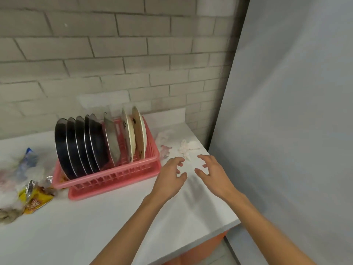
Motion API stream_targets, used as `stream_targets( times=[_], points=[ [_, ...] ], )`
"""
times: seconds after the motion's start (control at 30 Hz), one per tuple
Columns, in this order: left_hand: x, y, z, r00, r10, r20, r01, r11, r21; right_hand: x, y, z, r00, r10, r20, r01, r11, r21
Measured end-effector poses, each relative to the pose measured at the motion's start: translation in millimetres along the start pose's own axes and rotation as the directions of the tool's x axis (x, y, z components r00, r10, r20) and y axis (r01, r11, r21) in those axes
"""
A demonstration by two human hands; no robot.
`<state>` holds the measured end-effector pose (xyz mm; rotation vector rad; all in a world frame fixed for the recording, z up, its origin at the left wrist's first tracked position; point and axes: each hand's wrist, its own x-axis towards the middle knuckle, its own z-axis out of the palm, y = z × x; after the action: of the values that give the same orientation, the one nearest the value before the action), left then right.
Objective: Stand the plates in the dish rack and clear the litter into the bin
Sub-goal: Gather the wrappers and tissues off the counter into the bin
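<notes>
Beyond your fingertips, near the right-hand edge of the white counter (95, 226), lies the crumpled white tissue (188, 148). A second, pink-stained scrap of crumpled paper (164, 149) sits just beside the pink plastic dish rack (118, 175). Your left hand (170, 176) and right hand (212, 173) are both empty, fingers spread and loosely curved, a gap between them, neither touching the litter yet. The round black plates (80, 148), the steel plate (111, 138) and the cream patterned plates (136, 134) stand on edge in the rack, so the plate half looks done and only the litter is left.

Bring your hands in from either side and close them together round the tissue rather than pinching one corner; it looks light and loose and may pull apart. Sweep the left hand wide enough to gather the pink-stained scrap in the same pass, but keep it off the rack wall so the plates are not jogged. Draw the tissue inward, away from the counter edge. The bin is not in view, so find it before you lift. More litter, a yellow foil snack packet (36, 201) and a blue-and-clear plastic wrapper (28, 159), waits at the counter's left end, well apart from your hands.
</notes>
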<state>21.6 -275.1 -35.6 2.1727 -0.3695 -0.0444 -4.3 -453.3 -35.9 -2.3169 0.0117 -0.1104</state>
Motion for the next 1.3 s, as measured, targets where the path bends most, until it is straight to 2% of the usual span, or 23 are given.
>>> stream_targets(
  times=[0.23, 0.43, 0.67, 0.73, 0.83, 0.93, 1.13, 1.23, 1.3],
  points=[
    [75, -22, 35, 0.989, -0.116, 0.096, 0.099, 0.981, 0.166, 66, 35, -2, 0.997, 0.0, 0.074, 0.006, 0.996, -0.084],
    [152, -39, 43, 0.965, -0.258, 0.045, 0.221, 0.894, 0.389, 146, 74, 6, 0.982, 0.005, 0.19, 0.024, 0.988, -0.15],
    [198, -82, 52, 0.877, -0.48, 0.004, 0.416, 0.764, 0.494, 215, 111, 40, 0.937, -0.034, 0.349, 0.135, 0.953, -0.271],
    [198, -90, 57, 0.874, -0.485, 0.012, 0.401, 0.736, 0.545, 224, 114, 47, 0.919, -0.049, 0.39, 0.176, 0.939, -0.296],
    [199, -99, 69, 0.904, -0.426, -0.047, 0.355, 0.683, 0.639, 237, 121, 59, 0.887, -0.061, 0.458, 0.228, 0.92, -0.319],
    [200, -106, 75, 0.916, -0.388, -0.1, 0.367, 0.714, 0.597, 245, 127, 69, 0.884, -0.136, 0.448, 0.327, 0.864, -0.383],
    [209, -108, 72, 0.909, -0.392, -0.144, 0.411, 0.778, 0.475, 256, 136, 84, 0.873, -0.325, 0.362, 0.434, 0.857, -0.277],
    [216, -109, 68, 0.923, -0.338, -0.183, 0.384, 0.824, 0.417, 260, 143, 89, 0.878, -0.361, 0.315, 0.432, 0.881, -0.193],
    [218, -108, 69, 0.925, -0.311, -0.22, 0.371, 0.867, 0.333, 263, 147, 90, 0.904, -0.338, 0.262, 0.369, 0.926, -0.08]
  ],
)
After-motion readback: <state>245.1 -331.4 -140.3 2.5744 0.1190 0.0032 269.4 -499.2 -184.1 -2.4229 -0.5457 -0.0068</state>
